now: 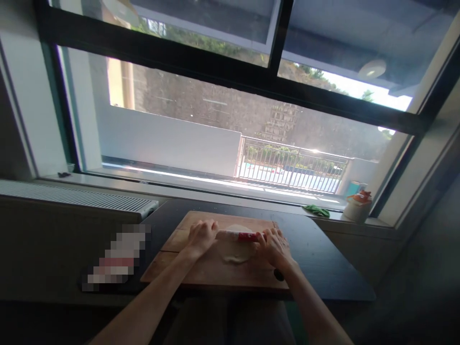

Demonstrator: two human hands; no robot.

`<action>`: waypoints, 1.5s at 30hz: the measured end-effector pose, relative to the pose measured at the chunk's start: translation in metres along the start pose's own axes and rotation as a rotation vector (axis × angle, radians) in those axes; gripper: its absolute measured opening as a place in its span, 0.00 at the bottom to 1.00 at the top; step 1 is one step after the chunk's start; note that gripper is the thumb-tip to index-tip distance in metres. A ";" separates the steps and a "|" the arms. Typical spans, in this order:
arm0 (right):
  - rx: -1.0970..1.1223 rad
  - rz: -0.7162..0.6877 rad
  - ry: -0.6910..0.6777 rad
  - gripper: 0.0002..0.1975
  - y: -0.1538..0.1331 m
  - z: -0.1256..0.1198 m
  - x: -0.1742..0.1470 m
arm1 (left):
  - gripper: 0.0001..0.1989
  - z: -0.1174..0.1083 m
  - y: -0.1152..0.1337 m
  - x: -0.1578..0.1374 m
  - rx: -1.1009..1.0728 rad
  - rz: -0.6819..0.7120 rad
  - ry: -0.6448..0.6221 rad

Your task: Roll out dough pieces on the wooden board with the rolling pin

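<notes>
A rolling pin [235, 235], pale at its left part and red toward the right, lies across a flat sheet of dough [237, 254]. My left hand [203, 234] is closed round the pin's left end. Its right end is in my right hand [275, 245], with the fingers curled over it. The dough rests on a wooden cutting board [201, 273] and shows both beyond the pin and on my side of it. Both ends of the pin are hidden by my hands.
The board sits on a dark table [330, 268] before a large window. A blurred-out item [117, 258] lies at the table's left. A green cloth [316, 211] and a white container [357, 207] stand on the sill at right. A radiator [89, 199] is at left.
</notes>
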State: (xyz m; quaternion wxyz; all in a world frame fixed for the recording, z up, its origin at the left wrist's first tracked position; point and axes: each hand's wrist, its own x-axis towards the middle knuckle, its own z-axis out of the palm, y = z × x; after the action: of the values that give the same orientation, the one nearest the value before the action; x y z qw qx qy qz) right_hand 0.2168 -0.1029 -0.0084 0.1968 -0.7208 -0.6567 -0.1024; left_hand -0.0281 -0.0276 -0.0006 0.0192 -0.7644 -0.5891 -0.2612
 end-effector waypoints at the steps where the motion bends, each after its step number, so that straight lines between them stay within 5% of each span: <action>1: 0.001 -0.003 0.011 0.19 0.001 0.002 -0.004 | 0.17 -0.001 0.000 -0.003 0.006 0.017 0.024; 10: -0.032 -0.060 0.132 0.15 -0.002 0.000 -0.047 | 0.11 -0.012 0.002 -0.036 0.020 0.085 0.142; 31: -0.027 -0.104 0.132 0.15 -0.007 -0.014 -0.090 | 0.11 -0.019 0.001 -0.067 0.035 0.094 0.115; 45: -0.006 -0.116 0.090 0.17 -0.013 -0.017 -0.058 | 0.16 -0.014 0.011 -0.027 0.075 0.067 0.033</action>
State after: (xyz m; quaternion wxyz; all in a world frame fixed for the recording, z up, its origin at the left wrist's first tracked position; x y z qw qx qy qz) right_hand 0.1990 -0.1618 -0.0146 0.2178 -0.6769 -0.6875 -0.1476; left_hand -0.0284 -0.0594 0.0036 0.0666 -0.7781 -0.5720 -0.2508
